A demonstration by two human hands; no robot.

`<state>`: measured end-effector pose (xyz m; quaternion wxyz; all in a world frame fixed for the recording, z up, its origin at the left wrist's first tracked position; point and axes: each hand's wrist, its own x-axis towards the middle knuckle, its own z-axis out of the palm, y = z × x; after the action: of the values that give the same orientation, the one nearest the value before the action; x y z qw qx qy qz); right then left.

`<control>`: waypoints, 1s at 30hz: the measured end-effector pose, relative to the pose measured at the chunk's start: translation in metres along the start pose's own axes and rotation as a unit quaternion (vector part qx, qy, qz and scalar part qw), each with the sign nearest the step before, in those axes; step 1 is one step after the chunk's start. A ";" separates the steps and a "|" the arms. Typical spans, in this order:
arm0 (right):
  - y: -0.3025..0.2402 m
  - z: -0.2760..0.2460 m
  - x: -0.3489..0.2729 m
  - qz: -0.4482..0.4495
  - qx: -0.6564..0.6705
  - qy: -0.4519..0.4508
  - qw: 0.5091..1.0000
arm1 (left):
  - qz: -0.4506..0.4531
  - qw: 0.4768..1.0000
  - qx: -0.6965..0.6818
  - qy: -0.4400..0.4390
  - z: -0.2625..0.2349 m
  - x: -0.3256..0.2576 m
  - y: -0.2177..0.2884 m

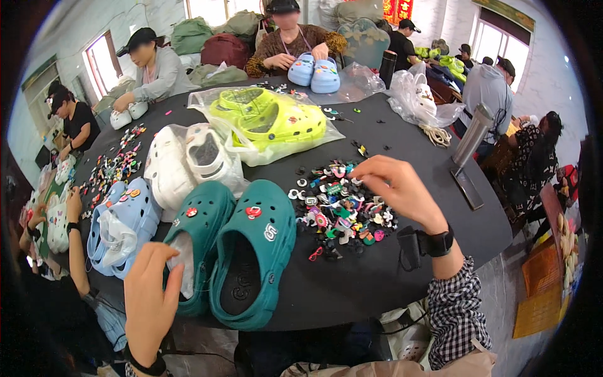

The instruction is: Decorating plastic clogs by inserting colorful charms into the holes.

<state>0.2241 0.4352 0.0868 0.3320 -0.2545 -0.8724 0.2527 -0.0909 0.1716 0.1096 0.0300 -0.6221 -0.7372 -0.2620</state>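
A pair of dark green clogs stands on the black table before me, the left clog (pixel 201 213) beside the right clog (pixel 254 251). Both have small charms on their uppers, and white stuffing shows inside the left one. My left hand (pixel 151 298) is at that clog's heel opening, thumb apart from curved fingers, with nothing visible in it. To the right lies a loose pile of colourful shoe charms (pixel 342 210). Over the pile's far right side reaches my right hand (pixel 399 188), fingers stretched out and bent down, tips at the charms; nothing held shows.
Behind the green pair are white clogs (pixel 169 166) and bagged lime clogs (pixel 276 119). Light blue clogs (pixel 141 207) stand left, near more scattered charms (pixel 113 166). A metal stand (pixel 471 144) rises on the right. Across the table a person handles blue clogs (pixel 314 74); others work around.
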 end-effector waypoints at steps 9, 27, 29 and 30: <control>0.033 0.074 -0.017 -0.180 -0.134 -0.118 0.967 | -0.124 0.984 0.017 -0.124 0.034 0.014 0.006; 0.048 0.044 -0.024 0.005 -0.084 -0.045 0.995 | -0.107 0.978 0.096 -0.150 0.038 -0.028 0.036; 0.047 0.045 -0.022 0.009 -0.037 -0.028 0.999 | -0.086 0.978 0.120 -0.150 0.026 -0.040 0.049; 0.046 0.043 -0.021 0.010 -0.039 -0.029 0.999 | -0.100 0.980 0.105 -0.136 0.024 -0.043 0.055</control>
<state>0.2200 0.4448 0.0205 0.2940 -0.2691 -0.8882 0.2288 -0.0227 0.1479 0.0920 -0.0318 -0.5689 -0.8160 -0.0973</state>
